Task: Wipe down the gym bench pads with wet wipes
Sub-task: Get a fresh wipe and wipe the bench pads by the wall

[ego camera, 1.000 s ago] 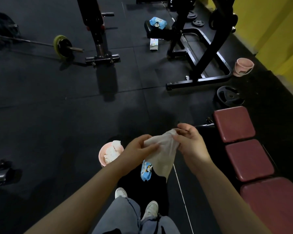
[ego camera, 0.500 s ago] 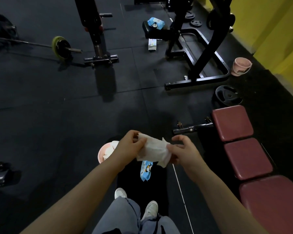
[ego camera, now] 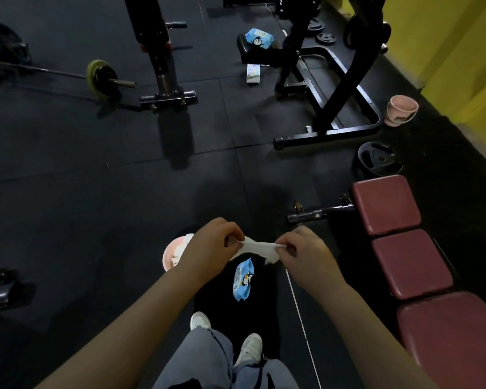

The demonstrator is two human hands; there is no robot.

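Observation:
A white wet wipe is stretched between my two hands in front of me, above the floor. My left hand pinches its left end and my right hand pinches its right end. The red gym bench runs along the right side, its three pads lying in a row, an arm's reach to the right of my hands. A blue pack of wet wipes lies on the floor just below my hands.
A pink bucket holding used wipes stands on the floor behind my left hand. A black rack frame, a weight plate, a second pink bucket, another blue wipe pack and a barbell lie farther off.
The wipe hung open and loose between my hands a second ago. It is now folded narrower and pulled taut, with my hands lower and farther apart.

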